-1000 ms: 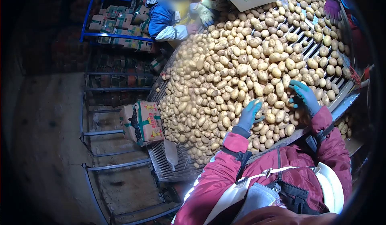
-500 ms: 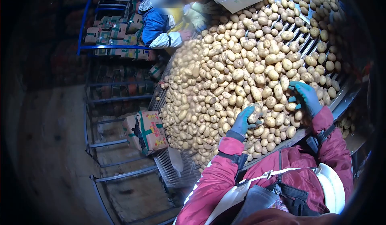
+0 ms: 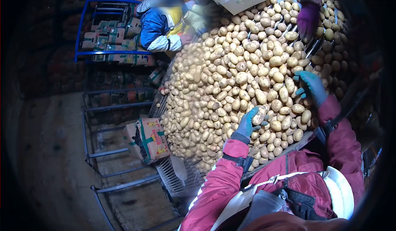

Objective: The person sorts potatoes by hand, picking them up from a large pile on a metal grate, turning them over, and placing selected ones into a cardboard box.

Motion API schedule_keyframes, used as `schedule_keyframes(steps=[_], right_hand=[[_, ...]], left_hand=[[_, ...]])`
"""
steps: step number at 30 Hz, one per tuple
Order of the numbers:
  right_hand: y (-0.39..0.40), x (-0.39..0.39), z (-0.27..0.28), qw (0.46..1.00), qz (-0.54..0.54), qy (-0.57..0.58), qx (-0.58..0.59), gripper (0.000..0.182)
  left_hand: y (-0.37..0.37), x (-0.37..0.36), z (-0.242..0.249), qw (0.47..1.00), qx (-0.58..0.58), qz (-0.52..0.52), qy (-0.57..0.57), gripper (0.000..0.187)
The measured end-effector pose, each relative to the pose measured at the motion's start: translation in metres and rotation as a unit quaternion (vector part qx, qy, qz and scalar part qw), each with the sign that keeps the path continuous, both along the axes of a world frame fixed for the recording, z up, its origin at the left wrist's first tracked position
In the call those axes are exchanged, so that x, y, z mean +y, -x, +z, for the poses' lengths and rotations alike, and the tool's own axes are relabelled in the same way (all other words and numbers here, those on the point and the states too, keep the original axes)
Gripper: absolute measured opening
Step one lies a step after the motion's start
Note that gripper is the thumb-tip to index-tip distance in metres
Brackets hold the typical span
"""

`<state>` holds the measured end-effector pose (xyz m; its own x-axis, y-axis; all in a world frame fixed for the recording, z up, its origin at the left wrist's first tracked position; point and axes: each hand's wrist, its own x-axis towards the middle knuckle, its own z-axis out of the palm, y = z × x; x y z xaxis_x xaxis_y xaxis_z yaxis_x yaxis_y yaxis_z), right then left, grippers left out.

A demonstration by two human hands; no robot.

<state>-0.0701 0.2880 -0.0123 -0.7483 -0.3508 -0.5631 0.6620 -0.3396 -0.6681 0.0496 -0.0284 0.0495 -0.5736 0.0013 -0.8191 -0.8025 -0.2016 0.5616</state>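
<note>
My left hand [image 3: 246, 123] grips one potato [image 3: 259, 116]. My right hand [image 3: 313, 84] is half open with bent fingers and looks empty, close to the big pile of potatoes [image 3: 241, 78] in the middle. A purple glove [image 3: 308, 20] has just come in at the upper right, so another hand is over the pile too. The worktop [image 3: 167, 176] has metal bars. A box [image 3: 154, 139] sits at its left edge. A person in blue [image 3: 154, 29] is at the upper left, by a blue rack [image 3: 111, 53].
</note>
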Motion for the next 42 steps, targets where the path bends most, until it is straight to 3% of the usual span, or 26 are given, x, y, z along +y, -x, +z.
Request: schedule_keyframes(steps=[3,7,9,14,17,20,23,25,30,37,42], right_hand=[[0.009,-0.007,-0.01,0.999,-0.033,0.019,0.022,0.041],[0.015,-0.018,-0.016,0.987,-0.049,-0.057,0.144,0.034],[0.001,-0.016,0.01,0.996,0.009,-0.011,0.086,0.034],[-0.02,-0.029,0.042,0.993,0.088,-0.001,0.081,0.035],[-0.033,-0.041,0.06,0.997,0.078,0.016,0.017,0.037],[-0.044,-0.043,0.071,0.992,0.12,0.014,0.031,0.037],[-0.055,-0.045,0.066,0.985,0.161,0.031,0.045,0.036],[-0.062,-0.053,0.057,0.983,0.161,0.019,0.084,0.039],[-0.075,-0.055,0.064,0.976,0.215,0.016,0.043,0.041],[-0.09,-0.059,0.073,0.973,0.229,0.008,0.035,0.04],[-0.104,-0.06,0.075,0.971,0.236,0.014,0.041,0.041]], left_hand=[[0.001,0.003,0.004,1.0,-0.003,0.005,-0.003,0.049],[-0.001,0.01,0.002,0.999,0.0,0.002,0.044,0.048],[-0.007,0.011,-0.01,0.995,0.054,0.019,0.079,0.046],[-0.006,0.015,0.002,0.997,0.057,0.025,0.037,0.045],[-0.007,0.016,0.001,0.997,0.043,0.036,0.045,0.044],[-0.01,0.016,-0.001,0.996,0.054,0.057,0.041,0.044],[-0.013,0.017,-0.006,0.992,0.095,0.078,0.015,0.043],[-0.012,0.014,-0.007,0.983,0.13,0.109,-0.066,0.043],[-0.019,0.023,-0.004,0.972,0.221,0.076,-0.025,0.04],[-0.033,0.022,-0.004,0.964,0.263,0.036,0.015,0.041],[-0.044,0.025,0.002,0.97,0.219,0.089,-0.051,0.044]])
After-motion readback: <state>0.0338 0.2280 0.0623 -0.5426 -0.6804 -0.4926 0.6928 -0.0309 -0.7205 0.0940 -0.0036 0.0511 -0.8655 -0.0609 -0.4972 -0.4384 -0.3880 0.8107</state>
